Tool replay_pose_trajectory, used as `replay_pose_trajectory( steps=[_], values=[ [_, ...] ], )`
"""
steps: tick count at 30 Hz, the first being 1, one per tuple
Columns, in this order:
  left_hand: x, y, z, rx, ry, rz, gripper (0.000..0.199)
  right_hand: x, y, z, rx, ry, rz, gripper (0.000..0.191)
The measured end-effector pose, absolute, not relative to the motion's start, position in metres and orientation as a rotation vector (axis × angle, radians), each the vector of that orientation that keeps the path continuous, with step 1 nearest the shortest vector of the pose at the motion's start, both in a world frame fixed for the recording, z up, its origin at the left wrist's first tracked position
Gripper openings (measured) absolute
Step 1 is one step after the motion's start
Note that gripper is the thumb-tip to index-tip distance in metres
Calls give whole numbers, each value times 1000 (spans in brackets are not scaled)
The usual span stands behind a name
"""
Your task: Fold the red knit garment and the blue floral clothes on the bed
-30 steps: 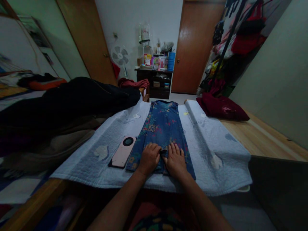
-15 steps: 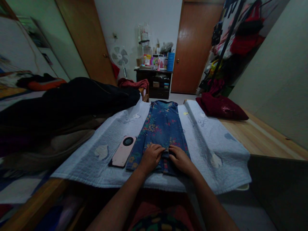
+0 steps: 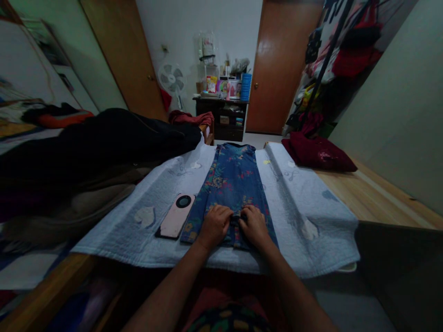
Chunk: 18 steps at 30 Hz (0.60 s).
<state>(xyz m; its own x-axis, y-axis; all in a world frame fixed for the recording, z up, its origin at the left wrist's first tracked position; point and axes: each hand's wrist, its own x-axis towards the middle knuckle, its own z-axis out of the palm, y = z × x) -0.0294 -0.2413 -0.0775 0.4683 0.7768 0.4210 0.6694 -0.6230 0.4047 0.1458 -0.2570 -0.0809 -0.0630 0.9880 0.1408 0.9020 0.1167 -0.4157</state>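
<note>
A long blue garment (image 3: pixel 235 175) with a floral print lies lengthwise on a pale quilted cloth (image 3: pixel 294 193); its exact kind is hard to tell. My left hand (image 3: pixel 217 223) is closed on the fabric near the close end, fingers curled in. Close beside it, my right hand (image 3: pixel 254 223) grips the same part from the other side. A small dark fold of cloth shows between my fingertips. Left of the garment rests a pink phone (image 3: pixel 176 219) with a round black camera ring, face down.
Dark clothes (image 3: pixel 104 143) are heaped on the left. A maroon cushion (image 3: pixel 318 152) sits on the wooden surface (image 3: pixel 374 198) at right. Farther back stand a white fan (image 3: pixel 172 78), a dark cabinet (image 3: pixel 221 122) with several items on it, and a wooden door (image 3: pixel 273 69).
Both hands have shifted slightly, and my right fingers have curled in more around the dark fold. The garment and phone stay about where they were.
</note>
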Motion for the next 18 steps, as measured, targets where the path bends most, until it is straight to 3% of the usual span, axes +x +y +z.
replay_pose_trajectory(
  steps=[7,11,18],
  values=[
    [-27,-241,-77,2499,1250,815,7,159,-252,-74,-1705,-2125,391,17],
    [-28,-241,-77,2482,1246,841,14,174,-232,-65,-1639,-2150,458,21],
    [-29,-241,-77,2464,1214,865,24,194,-171,-73,-1899,-2084,186,39]
  ],
)
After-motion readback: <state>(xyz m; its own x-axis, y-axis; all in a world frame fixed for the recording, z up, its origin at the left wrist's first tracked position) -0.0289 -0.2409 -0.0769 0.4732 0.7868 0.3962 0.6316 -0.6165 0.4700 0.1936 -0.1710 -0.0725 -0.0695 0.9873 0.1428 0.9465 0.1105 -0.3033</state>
